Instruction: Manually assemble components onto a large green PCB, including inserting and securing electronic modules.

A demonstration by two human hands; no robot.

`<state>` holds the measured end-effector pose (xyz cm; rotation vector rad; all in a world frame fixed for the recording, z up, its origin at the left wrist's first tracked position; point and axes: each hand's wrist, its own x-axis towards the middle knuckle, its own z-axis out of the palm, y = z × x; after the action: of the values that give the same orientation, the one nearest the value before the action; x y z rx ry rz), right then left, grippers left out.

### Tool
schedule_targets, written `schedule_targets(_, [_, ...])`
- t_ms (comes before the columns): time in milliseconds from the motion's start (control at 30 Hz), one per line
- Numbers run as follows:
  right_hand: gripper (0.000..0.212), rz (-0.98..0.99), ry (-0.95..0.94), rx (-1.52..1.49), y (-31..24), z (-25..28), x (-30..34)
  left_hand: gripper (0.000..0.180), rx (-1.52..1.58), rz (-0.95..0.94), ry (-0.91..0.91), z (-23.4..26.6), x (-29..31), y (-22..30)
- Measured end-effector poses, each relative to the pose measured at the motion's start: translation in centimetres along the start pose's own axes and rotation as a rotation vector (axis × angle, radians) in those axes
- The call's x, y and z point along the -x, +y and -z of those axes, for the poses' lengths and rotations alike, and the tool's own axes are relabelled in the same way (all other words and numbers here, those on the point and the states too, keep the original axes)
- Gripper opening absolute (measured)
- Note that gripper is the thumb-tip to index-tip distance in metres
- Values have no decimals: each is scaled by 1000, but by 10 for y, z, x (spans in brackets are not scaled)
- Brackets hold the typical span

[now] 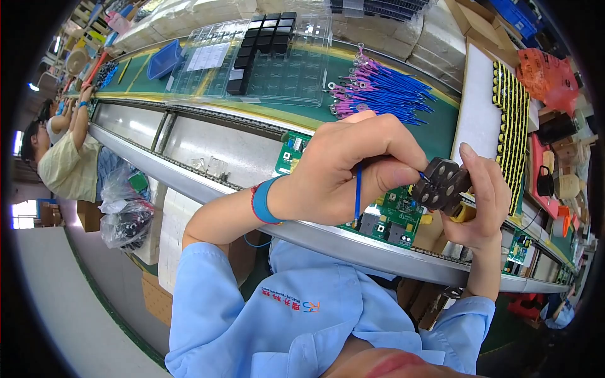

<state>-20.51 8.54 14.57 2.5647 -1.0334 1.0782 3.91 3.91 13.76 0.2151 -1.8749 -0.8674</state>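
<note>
My left hand (pixel 362 160), with a blue band on its wrist, pinches a thin blue wire (pixel 358 192) that hangs below the fingers. Its other end meets the jaws of black crimping pliers (pixel 441 186); my fingers hide exactly how it sits in them. Wrapped round the pliers' yellow handles is my right hand (pixel 485 201). Beneath both hands lies a green circuit board (pixel 397 217) on the conveyor line, partly covered by them. Beyond my left hand is a pile of blue wires (pixel 391 91) with pink sleeves and metal ring terminals.
A clear plastic tray (pixel 302 75) with black blocks stands at the back, near a blue bin (pixel 165 60). Yellow-and-black parts in rows (pixel 510 120) lie on the right. A metal rail (pixel 183 183) crosses in front of me. Another person (pixel 69 157) works at far left.
</note>
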Motion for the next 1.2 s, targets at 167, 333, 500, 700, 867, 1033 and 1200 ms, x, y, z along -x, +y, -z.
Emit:
schedule_targets(167, [86,-6,-38,11,2,5,3,14,16,11,-6,-1,1,0])
schedule_targets(333, [87,-6,-36,59,2,5,5,17,66,42,7,-3,0,-2])
schedule_targets(500, [84,25,-41,46,5,1,7,20,73,48,32,-5,1,1])
schedule_targets(700, [85,44,-38,18,5,0,6,14,86,57,83,-9,1,1])
schedule_targets(867, [85,23,8,41,4,-1,4,12,112,112,95,-8,0,4])
schedule_targets(1033, [81,32,23,45,3,-1,4,12,116,99,114,-10,1,3])
schedule_targets(1200, [85,4,-25,33,0,4,4,11,101,28,111,-12,2,-4])
